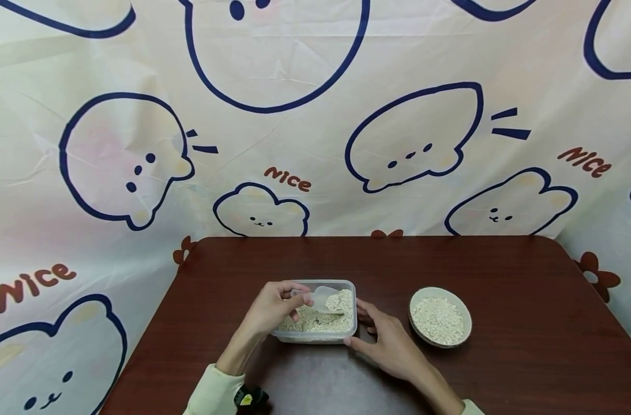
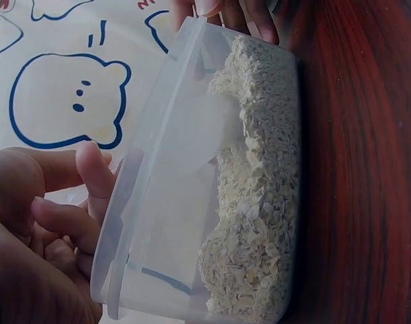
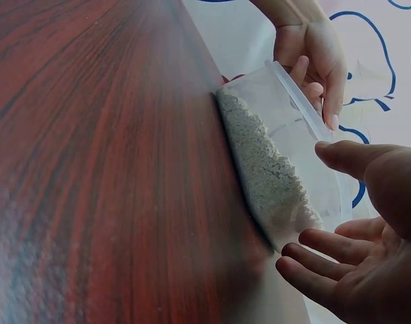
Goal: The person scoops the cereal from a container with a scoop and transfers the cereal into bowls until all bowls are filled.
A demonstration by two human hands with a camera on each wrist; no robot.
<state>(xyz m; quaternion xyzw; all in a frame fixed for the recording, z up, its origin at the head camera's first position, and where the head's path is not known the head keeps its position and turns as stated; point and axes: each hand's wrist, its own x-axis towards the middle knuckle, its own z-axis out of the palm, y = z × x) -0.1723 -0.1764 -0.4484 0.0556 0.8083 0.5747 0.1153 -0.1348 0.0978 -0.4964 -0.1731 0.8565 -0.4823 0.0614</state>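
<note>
A clear plastic container [image 1: 315, 339] stands on the table, part filled with oat flakes [image 2: 249, 229]. My left hand [image 1: 271, 305] pinches the handle of a translucent scoop [image 1: 322, 298] over the container's left side. Flakes lie in the scoop's bowl, low inside the container near its right end. Through the container wall in the left wrist view, the scoop shows only faintly. At the container's right end is my right hand [image 1: 390, 340], its thumb near the front corner and its fingers extended along the side. In the right wrist view those fingers [image 3: 323, 260] are spread and loosely bent.
A round bowl [image 1: 468, 328] full of oat flakes stands right of the container, just beyond my right hand. The dark red-brown wooden table [image 1: 533, 323] ends at a printed cloth backdrop [image 1: 315, 138]. A black strapped device [image 1: 250, 397] sits by the left sleeve.
</note>
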